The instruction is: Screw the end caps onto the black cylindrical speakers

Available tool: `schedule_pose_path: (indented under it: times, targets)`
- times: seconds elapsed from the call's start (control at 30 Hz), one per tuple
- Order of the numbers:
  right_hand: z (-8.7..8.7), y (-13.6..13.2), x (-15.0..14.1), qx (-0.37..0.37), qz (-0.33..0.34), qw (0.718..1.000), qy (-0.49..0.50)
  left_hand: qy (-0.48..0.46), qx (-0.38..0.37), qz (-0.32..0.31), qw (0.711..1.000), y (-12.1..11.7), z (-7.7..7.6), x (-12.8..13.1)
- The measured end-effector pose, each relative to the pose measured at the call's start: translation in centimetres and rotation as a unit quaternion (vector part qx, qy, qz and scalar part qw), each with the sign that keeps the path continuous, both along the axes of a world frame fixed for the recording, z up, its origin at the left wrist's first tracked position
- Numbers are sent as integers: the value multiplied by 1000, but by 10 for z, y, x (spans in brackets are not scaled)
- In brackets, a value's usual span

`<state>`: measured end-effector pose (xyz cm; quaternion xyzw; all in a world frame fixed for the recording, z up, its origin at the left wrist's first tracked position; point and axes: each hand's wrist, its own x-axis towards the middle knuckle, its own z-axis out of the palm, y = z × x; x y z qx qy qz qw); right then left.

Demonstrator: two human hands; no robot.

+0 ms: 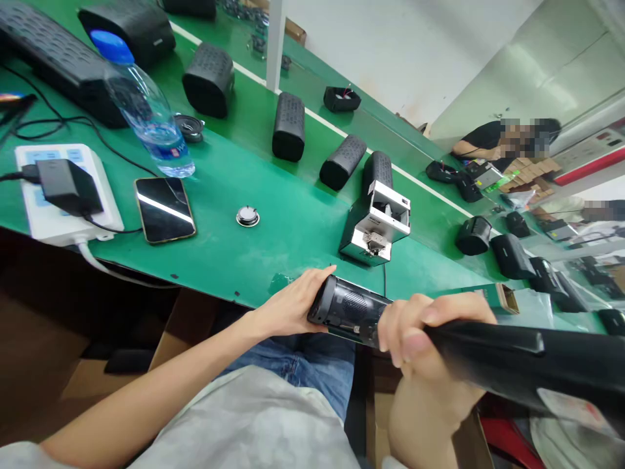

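A long black tube-shaped device (354,309) runs across my lap, with a finely perforated patch and a glossy casing at its left part. My left hand (295,303) cups its left end, fingertips behind the rim. My right hand (432,326) is wrapped around the middle, thumb toward me. Beyond that hand, a smooth black length (508,352) with a blurred white label reaches the right edge; whether it is one piece with the left part I cannot tell. A small silver-and-black machine (375,228) stands on the green bench (293,208) behind the device.
A round metal-rimmed part (248,216), a phone (165,210), a water bottle (151,124) and a white power strip (107,202) with an adapter lie at left. Several black speaker housings (289,127) line the green belt. A co-worker (502,143) sits across at far right.
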<state>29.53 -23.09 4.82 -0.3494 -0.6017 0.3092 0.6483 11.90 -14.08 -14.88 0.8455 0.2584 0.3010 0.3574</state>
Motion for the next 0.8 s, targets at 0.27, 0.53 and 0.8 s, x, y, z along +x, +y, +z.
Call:
schedule_pose_path:
  times: [0.27,0.53,0.8]
  targets:
    - [62,83,74,176,-204,960,75,4,-2,-3,1000,1,0,-1]
    - [25,178,88,141,-276,951,9,-6,-6,-1,1000,1,-2,-3]
    - [18,187,92,92,-271,958,-1,1,-13,-6,1000,1,-2,-4]
